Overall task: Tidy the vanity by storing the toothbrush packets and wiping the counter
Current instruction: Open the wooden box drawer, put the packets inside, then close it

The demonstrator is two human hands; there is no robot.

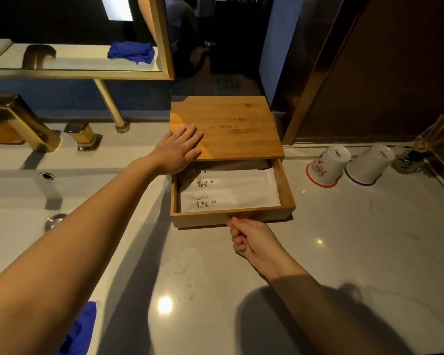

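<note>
A bamboo box (231, 129) stands on the pale counter (344, 239). Its drawer (285, 190) is pulled out toward me. White toothbrush packets (236, 193) printed "BRUSHING TEETH" lie stacked inside it. My left hand (178, 151) rests flat on the box's top at its left front corner, fingers spread. My right hand (249, 238) is curled at the middle of the drawer's front panel, fingertips at its notch. A blue cloth (81, 331) lies at the bottom left by the sink's edge, partly hidden by my left forearm.
Two white cups (330, 162) (371, 163) stand upside down right of the box. A reed diffuser (413, 160) sits in the far right corner. A white sink (23, 201) with gold faucet (23, 124) and handle (83, 135) lies left. A gold-framed mirror (87, 73) hangs above.
</note>
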